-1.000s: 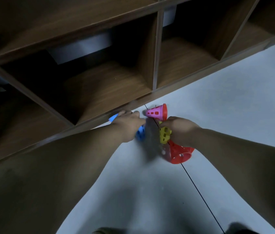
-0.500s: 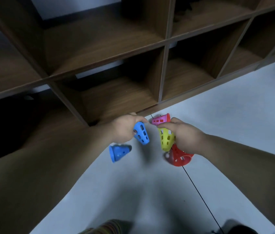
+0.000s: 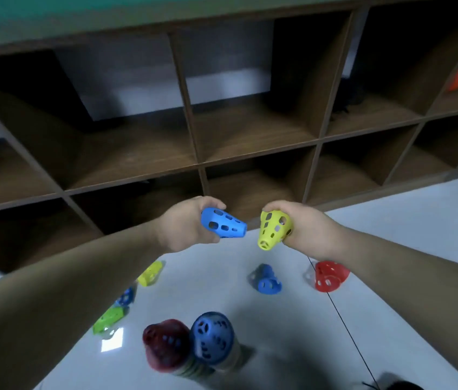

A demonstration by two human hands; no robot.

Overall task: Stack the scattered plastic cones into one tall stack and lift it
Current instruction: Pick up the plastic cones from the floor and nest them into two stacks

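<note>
Two cones are gripped: blue cone (image 3: 223,227) in left hand (image 3: 187,228), yellow cone (image 3: 272,229) in right hand (image 3: 308,225); five loose cones (image 3: 266,280), two stacks (image 3: 211,342) below.

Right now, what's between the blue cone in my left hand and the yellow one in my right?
Nothing: in the head view a narrow open gap separates the blue cone and yellow cone; they're apart.

From my station I can make out no lettering, label, brand, number or sign anywhere in view.
</note>
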